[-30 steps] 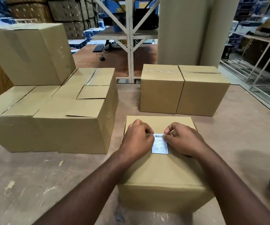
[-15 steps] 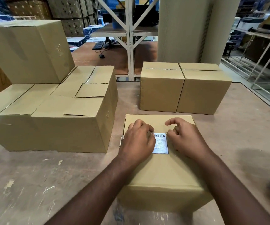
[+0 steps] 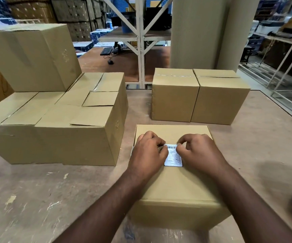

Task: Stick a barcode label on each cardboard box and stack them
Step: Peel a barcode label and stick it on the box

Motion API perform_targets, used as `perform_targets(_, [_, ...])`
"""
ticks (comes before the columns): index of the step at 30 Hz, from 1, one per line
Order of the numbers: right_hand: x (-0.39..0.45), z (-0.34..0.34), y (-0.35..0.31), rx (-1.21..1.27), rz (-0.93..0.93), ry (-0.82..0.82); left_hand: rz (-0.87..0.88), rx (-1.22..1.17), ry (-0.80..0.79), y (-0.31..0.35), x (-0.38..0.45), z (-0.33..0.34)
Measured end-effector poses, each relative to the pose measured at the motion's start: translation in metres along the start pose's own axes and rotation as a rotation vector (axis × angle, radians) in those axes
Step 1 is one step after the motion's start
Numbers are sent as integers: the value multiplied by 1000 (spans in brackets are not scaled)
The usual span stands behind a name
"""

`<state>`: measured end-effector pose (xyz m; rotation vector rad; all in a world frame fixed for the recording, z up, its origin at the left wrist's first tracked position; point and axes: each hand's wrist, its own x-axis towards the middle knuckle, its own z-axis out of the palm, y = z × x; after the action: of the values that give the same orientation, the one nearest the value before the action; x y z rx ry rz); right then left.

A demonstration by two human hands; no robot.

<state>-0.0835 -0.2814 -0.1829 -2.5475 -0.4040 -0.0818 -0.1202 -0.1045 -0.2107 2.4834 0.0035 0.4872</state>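
Labelling step, head view. A closed cardboard box (image 3: 175,186) sits on the table (image 3: 36,199) directly in front of the person, its top face turned up — a placement that gives both hands a flat, firm surface to press against. The barcode label (image 3: 173,156) lies flat near the middle of that top face, barcode end away from the person. The left hand (image 3: 147,155) and right hand (image 3: 198,153) flank the label, one at each long edge, knuckles up and fingers curled under; the curled fingertips bear down at its far corners, probably to rub the adhesive home. Whether any corner is pinched cannot be told, since the fingertips are hidden beneath the knuckles. Two closed boxes (image 3: 199,97) stand side by side, touching, farther back on the table — presumably awaiting labels. To the left, a group of larger boxes (image 3: 54,120) carries one more on top.
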Motion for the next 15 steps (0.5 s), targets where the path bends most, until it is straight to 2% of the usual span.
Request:
perform_targets(3, [10,-7,5,302,154,-186,11,15,8,0,0,0])
perform_targets(5, [16,-7,9,407,236,-266,14,24,6,0,0,0])
perform_targets(11, [24,1,9,423,288,-264,22,32,14,-2,2,1])
perform_targets(15, [20,-1,7,563,292,-236,-16,-16,-7,-4,4,-1])
